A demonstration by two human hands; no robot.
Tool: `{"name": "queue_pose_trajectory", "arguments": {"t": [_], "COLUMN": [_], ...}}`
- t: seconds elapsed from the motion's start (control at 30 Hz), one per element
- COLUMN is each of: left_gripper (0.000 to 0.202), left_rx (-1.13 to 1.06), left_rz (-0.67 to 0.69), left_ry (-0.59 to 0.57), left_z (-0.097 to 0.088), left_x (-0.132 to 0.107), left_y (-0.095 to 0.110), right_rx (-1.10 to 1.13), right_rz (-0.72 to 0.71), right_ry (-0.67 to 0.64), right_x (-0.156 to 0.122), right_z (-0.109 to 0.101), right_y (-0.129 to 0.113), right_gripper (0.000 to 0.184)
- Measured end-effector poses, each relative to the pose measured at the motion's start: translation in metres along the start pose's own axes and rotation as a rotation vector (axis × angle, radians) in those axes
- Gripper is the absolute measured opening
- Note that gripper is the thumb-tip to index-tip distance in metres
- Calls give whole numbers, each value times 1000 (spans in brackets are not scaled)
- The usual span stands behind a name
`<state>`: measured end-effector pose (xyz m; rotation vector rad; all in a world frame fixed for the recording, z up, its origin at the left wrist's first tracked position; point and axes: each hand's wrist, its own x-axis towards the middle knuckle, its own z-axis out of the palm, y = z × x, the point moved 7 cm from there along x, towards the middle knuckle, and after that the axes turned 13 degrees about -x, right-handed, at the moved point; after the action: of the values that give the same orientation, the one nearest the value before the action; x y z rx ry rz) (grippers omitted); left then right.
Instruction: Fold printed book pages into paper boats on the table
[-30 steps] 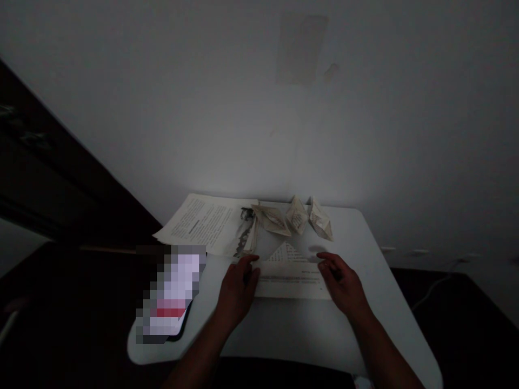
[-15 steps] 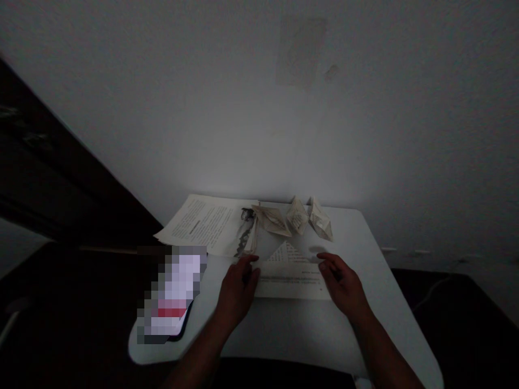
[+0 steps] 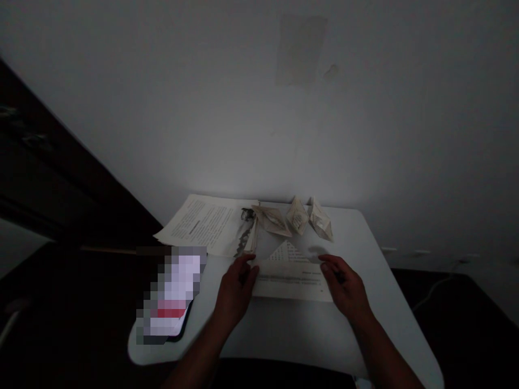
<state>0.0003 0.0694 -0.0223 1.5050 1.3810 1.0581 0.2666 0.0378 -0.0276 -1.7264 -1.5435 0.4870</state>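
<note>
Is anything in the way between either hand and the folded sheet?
Nothing visible: the left hand and right hand are at opposite ends of the folded sheet. The three folded paper shapes lie beyond it toward the wall; the printed pages lie beyond and left.

Folded paper (image 3: 290, 282), off-white, rows of dark print, too small to read; wide band on near side, paler blank strip along its near edge; printed triangular peak showing past band's far edge, tip pointing away from person; long side runs left to right over white table (image 3: 300, 332); ends at left hand (image 3: 237, 283) and right hand (image 3: 344, 283).
</note>
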Motion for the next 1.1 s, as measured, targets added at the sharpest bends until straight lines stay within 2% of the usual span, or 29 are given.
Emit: {"name": "queue_pose_trajectory", "arguments": {"t": [0.23, 0.6, 0.9, 1.1], "left_gripper": [37, 36, 24, 26], "left_rx": [-100, -58, 10, -10], "left_rz": [11, -16, 39, 33], "left_ry": [12, 29, -17, 14], "left_z": [-3, -5, -3, -5], "left_x": [-2, -1, -1, -1], "left_y": [-1, -5, -2, -1], "right_rx": [28, 46, 100, 106], "right_rz": [31, 58, -21, -19], "right_ry": [76, 38, 6, -12], "right_x": [0, -2, -3, -3], "right_z": [-4, -1, 0, 2], "right_y": [6, 5, 2, -1], "right_gripper": [28, 30, 35, 36]}}
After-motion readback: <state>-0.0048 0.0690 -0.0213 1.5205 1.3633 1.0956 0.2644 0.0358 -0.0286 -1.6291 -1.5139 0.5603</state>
